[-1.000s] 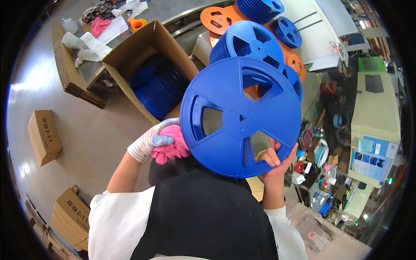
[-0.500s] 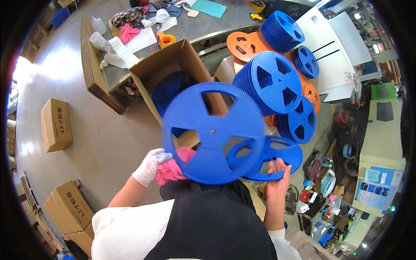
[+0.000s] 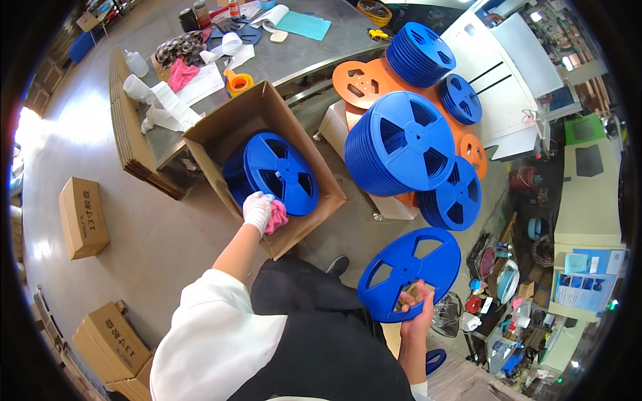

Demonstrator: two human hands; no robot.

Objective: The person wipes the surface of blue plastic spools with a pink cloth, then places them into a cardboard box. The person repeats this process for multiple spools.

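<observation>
My left hand, in a white glove, is closed round a pink cloth at the near rim of a blue plastic reel. That reel lies tilted inside an open cardboard box, on top of other blue reels. Whether my left fingers also grip its rim, I cannot tell. My bare right hand holds another blue reel by its near edge, in front of me on the right. That reel is tilted, and some of my fingers show through one of its openings.
Tall stacks of blue reels stand on orange reels right of the box. Beyond the box is a grey table with tape, papers and rags. Folded cardboard leans against it. Closed cartons sit on the floor to the left.
My left hand has moved forward and left with the pink cloth, and the reel it held before me is now in the box. The reel in my right hand has come lower and nearer.
</observation>
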